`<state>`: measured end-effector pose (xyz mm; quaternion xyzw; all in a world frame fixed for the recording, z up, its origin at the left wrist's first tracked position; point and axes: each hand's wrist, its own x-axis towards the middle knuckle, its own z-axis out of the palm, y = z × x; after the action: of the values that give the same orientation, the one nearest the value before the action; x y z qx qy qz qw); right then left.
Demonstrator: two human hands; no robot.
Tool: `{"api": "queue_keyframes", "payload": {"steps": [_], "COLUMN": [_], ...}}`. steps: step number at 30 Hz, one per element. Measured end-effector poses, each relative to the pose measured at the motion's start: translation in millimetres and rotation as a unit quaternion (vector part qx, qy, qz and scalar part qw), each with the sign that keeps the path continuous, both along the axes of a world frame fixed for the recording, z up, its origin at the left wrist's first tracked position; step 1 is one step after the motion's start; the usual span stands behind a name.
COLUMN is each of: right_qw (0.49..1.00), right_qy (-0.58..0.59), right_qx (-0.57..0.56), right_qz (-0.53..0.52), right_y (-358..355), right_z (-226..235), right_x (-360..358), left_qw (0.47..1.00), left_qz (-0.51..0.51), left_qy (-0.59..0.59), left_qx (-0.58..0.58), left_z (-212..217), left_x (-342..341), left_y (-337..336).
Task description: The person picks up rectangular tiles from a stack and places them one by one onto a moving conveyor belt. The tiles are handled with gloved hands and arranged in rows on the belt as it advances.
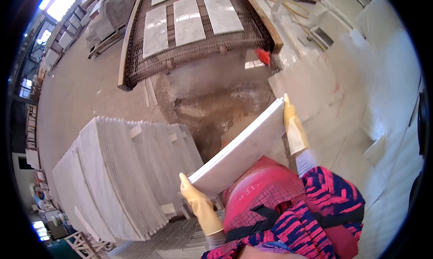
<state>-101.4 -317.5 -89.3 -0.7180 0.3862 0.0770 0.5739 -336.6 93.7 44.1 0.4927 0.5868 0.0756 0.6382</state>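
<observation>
A pale marble slab, perhaps more than one since a line runs along its upper edge, is held tilted in front of my red apron. My left hand, in a yellow rubber glove, grips its lower left end. At the upper right end, my right hand in a matching glove has its fingers wrapped round the edge. Just left of the held slab stands a large stack of similar slabs, on edge and close together, with small pale spacer blocks among them.
Ahead, a mesh conveyor between side rails carries several flat marble slabs. A red cloth-like thing hangs at its near right corner. Wet, muddy floor lies before it. Wrapped pallet goods stand far left; a yellow hose lies far right.
</observation>
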Motion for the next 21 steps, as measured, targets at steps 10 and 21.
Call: {"api": "queue_keyframes", "payload": {"steps": [10, 21], "right_qw": [0.997, 0.96], "right_qy": [0.024, 0.075], "right_qx": [-0.014, -0.179], "right_qz": [-0.074, 0.2], "right_y": [21.5, 90.5], "right_z": [-1.6, 78.3], "right_x": [65.0, 221.4], "left_qw": [0.998, 0.987], "left_qz": [-0.05, 0.065], "left_qy": [0.037, 0.075], "left_qx": [-0.03, -0.128], "left_z": [7.6, -50.2], "left_x": [132.8, 175.5], "left_y": [45.3, 31.7]}}
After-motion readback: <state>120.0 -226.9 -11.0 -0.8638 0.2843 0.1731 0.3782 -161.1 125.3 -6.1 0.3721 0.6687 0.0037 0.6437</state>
